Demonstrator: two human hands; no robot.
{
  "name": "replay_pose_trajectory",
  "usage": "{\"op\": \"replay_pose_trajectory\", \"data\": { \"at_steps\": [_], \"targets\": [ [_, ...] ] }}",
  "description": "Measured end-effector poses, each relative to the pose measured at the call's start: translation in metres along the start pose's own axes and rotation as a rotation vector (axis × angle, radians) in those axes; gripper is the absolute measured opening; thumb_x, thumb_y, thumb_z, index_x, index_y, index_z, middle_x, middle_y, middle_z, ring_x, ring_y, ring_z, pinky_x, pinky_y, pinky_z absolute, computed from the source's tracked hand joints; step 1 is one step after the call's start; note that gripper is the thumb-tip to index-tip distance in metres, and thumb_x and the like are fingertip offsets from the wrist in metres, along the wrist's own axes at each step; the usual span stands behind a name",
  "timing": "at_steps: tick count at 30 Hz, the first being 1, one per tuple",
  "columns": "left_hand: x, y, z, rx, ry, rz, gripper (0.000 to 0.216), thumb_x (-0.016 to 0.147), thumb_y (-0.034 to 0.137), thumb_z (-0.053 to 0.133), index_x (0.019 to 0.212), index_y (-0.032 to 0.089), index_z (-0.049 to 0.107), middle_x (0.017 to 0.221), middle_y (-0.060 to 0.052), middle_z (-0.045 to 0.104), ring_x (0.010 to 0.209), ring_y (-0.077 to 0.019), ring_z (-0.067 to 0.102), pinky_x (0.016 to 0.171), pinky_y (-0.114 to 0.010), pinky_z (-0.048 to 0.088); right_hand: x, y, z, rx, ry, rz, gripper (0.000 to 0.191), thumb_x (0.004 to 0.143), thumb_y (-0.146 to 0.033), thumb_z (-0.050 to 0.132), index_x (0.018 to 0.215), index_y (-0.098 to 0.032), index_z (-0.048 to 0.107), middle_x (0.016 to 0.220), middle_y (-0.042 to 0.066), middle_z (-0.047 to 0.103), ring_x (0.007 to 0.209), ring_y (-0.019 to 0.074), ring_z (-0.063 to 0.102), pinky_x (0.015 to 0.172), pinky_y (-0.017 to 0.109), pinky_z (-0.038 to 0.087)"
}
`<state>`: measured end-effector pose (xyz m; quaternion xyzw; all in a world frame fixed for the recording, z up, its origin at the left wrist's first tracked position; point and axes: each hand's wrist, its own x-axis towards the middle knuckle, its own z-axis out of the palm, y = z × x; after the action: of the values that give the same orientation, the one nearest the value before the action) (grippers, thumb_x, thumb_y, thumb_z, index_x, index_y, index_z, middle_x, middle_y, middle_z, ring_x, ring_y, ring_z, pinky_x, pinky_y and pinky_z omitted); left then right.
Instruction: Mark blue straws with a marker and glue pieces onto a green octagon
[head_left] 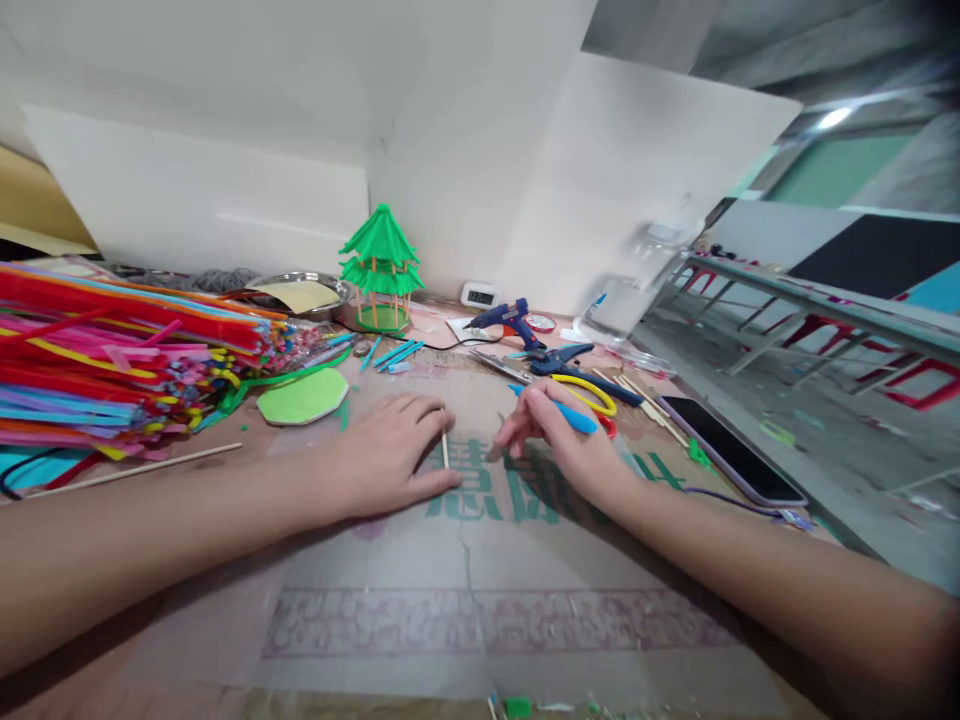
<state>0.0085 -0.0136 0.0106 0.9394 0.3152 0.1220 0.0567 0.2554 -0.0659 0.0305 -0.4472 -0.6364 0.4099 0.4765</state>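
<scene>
My left hand rests on the clear plastic sheet that covers the work surface. Between its thumb and forefinger sits a short, pale wooden stick, held at both ends. My right hand is closed around a blue pen, a little above the sheet and apart from the stick. Behind my hands stands a small model pavilion with a two-tiered green roof on thin wooden posts. A light green octagonal piece lies beyond my left forearm.
Colourful pipe cleaners are heaped at the left. Toward the back are a blue glue gun, a digital timer, pliers and yellow-handled scissors. A phone lies by the right edge, near a clear plastic container.
</scene>
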Motion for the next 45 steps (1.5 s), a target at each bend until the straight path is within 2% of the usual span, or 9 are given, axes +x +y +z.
{"op": "replay_pose_trajectory", "data": {
  "at_steps": [9,15,20,22,26,30,35,40,45],
  "targets": [
    [-0.010,-0.017,-0.001,-0.057,-0.231,-0.231,0.104,0.099,0.079,0.038,0.169,0.004,0.021,0.177,-0.021,0.008,0.166,-0.0381,0.012,0.134,-0.057,0.018,0.032,0.020,0.012,0.092,-0.017,-0.020,0.041,0.100,-0.066,0.058,0.094,-0.025,0.055,0.093,0.005,0.082,0.084,0.0200,0.078,0.084,0.036,0.062],
    [-0.034,-0.002,-0.011,-0.080,-0.287,-0.155,0.097,0.103,0.072,0.036,0.170,0.004,0.018,0.176,-0.020,0.004,0.166,-0.0381,0.008,0.133,-0.061,0.015,0.015,0.012,0.002,-0.398,-0.529,-0.244,0.019,0.104,-0.041,0.060,0.105,-0.024,0.067,0.130,0.011,0.078,0.129,0.0278,0.071,0.106,0.045,0.056],
    [-0.061,0.006,-0.041,-0.414,-0.487,0.248,0.067,0.108,0.069,0.031,0.150,0.028,0.063,0.166,-0.007,0.047,0.155,-0.0315,0.045,0.125,-0.045,0.042,0.026,0.024,-0.004,-0.595,-0.350,-0.207,0.030,0.104,-0.039,0.054,0.123,-0.022,0.070,0.133,0.013,0.077,0.129,0.0293,0.071,0.109,0.049,0.055],
    [-0.054,-0.003,-0.043,-0.436,-0.258,0.069,0.075,0.113,0.055,0.009,0.130,0.027,0.077,0.151,-0.007,0.065,0.145,-0.0281,0.057,0.121,-0.044,0.047,0.029,0.026,-0.004,-0.611,-0.308,-0.207,0.031,0.103,-0.039,0.054,0.123,-0.021,0.071,0.133,0.013,0.077,0.129,0.0291,0.071,0.109,0.049,0.055],
    [-0.041,-0.004,-0.032,-0.239,-0.106,-0.086,0.081,0.103,0.066,0.046,0.162,0.011,0.045,0.173,-0.022,0.030,0.162,-0.0436,0.023,0.130,-0.067,0.020,0.032,0.027,-0.002,-0.560,-0.187,-0.145,0.026,0.102,-0.040,0.055,0.111,-0.022,0.071,0.126,0.013,0.079,0.122,0.0297,0.074,0.104,0.050,0.057],
    [-0.040,0.017,-0.037,-0.562,-0.511,0.401,0.053,0.112,0.054,0.035,0.134,0.026,0.075,0.147,-0.008,0.068,0.142,-0.0265,0.060,0.120,-0.039,0.047,0.034,0.027,-0.002,-0.499,-0.123,-0.092,0.021,0.102,-0.041,0.056,0.102,-0.023,0.067,0.122,0.011,0.080,0.112,0.0295,0.075,0.098,0.049,0.059],
    [-0.023,0.024,-0.028,-0.244,-0.105,-0.053,0.071,0.101,0.057,0.053,0.156,0.011,0.053,0.169,-0.022,0.039,0.159,-0.0416,0.035,0.129,-0.063,0.028,0.036,0.029,-0.003,-0.430,-0.096,-0.094,0.024,0.102,-0.047,0.057,0.096,-0.025,0.064,0.109,0.009,0.081,0.098,0.0276,0.075,0.091,0.047,0.061],
    [-0.015,0.040,-0.028,-0.555,-0.525,0.526,0.049,0.107,0.055,0.046,0.133,0.025,0.075,0.155,-0.006,0.062,0.149,-0.0269,0.052,0.126,-0.037,0.039,0.036,0.028,-0.004,-0.412,-0.099,-0.083,0.024,0.101,-0.048,0.059,0.097,-0.025,0.066,0.107,0.007,0.080,0.097,0.0261,0.075,0.089,0.044,0.061],
    [0.018,0.025,-0.020,-0.189,-0.137,-0.102,0.070,0.105,0.049,0.049,0.161,0.008,0.043,0.170,-0.023,0.036,0.162,-0.0403,0.027,0.131,-0.064,0.019,0.035,0.027,-0.005,-0.406,-0.082,-0.096,0.025,0.102,-0.048,0.056,0.096,-0.024,0.062,0.105,0.008,0.080,0.095,0.0263,0.075,0.087,0.044,0.060]
  ]
}}
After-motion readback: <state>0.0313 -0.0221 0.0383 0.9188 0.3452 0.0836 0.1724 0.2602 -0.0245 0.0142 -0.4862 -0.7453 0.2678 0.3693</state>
